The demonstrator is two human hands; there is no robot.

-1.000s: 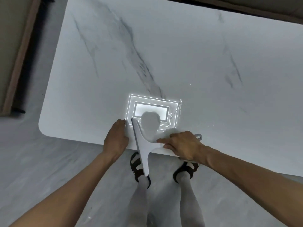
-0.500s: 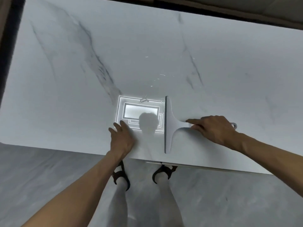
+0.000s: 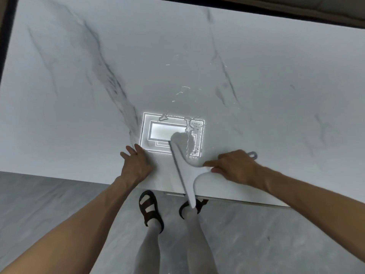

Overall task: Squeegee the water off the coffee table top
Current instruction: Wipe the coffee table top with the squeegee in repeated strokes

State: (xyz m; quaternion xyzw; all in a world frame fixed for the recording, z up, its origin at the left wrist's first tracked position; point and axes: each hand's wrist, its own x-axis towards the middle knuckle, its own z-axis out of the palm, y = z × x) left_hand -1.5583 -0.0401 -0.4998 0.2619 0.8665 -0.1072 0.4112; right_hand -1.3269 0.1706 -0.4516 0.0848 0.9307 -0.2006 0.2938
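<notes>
Head view, looking down. The person's left hand (image 3: 136,165) lay flat on the white veined surface (image 3: 276,76) near its front edge, with fingers straight and slightly spread and holding nothing. The right hand (image 3: 235,167) gripped the handle of the white squeegee (image 3: 182,173), forefinger stretched along the neck. That hand hid most of the handle from me, and only the hanging loop (image 3: 252,155) showed beyond the knuckles. The blade slanted between the two hands. Its far end lay over a bright rectangular reflection (image 3: 158,131). Its near end reached past the front edge, above the floor (image 3: 59,204), and covered part of one sandal (image 3: 183,209). I could not tell whether the rubber edge met the surface along its whole length. Water (image 3: 194,135) showed as beads and thin streaks just right of the blade's far end, with fainter arcs farther back. Elsewhere, glare made wet and dry hard to separate. The surface ran out of frame at the right.
</notes>
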